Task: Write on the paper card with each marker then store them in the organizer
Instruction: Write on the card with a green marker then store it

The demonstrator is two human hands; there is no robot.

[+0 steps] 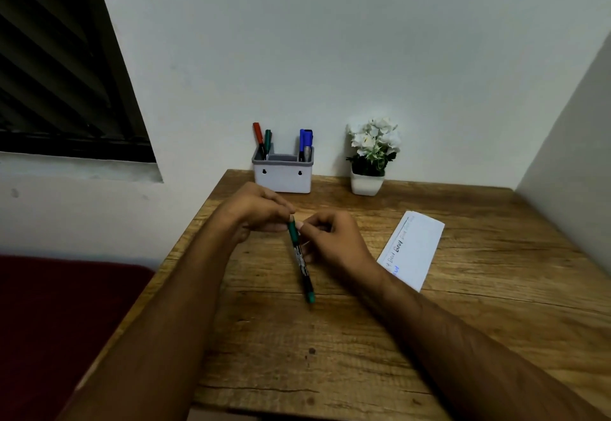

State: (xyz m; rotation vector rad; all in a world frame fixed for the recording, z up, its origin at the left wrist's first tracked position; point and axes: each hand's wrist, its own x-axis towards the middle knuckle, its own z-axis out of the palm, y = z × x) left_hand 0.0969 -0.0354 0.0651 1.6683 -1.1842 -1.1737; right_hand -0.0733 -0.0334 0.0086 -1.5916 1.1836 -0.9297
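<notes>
**Both hands on green marker over the desk**

Person is holding a green marker above the wooden table, roughly mid-desk. Right hand is gripping the barrel w/ curled fingers, thumb on the upper part. Left hand is pinching the far, upper end of the marker, fingers curled round the cap area; can't tell if the cap is fully seated. Marker is slanting: far end up at the left fingertips, near end pointing down toward the person, green butt end showing.

Paper card is lying flat on the table to the right of the right hand, apart from it, angled. Some handwriting is showing along its left edge, incl. black, faint green and a bit of blue near the bottom corner; words too small to read.

Organizer, a white box w/ grey rim, is sitting at the back of the table by the wall, just beyond the left hand. In its left compartment a red marker and a 2nd green marker are standing, leaning slightly. In the right compartment a blue marker is standing upright w/ something dark behind it, prob. another marker, can't tell. Middle section is looking grey inside.

Potted white flowers are sitting right of the organizer, near it, not touching.
</notes>
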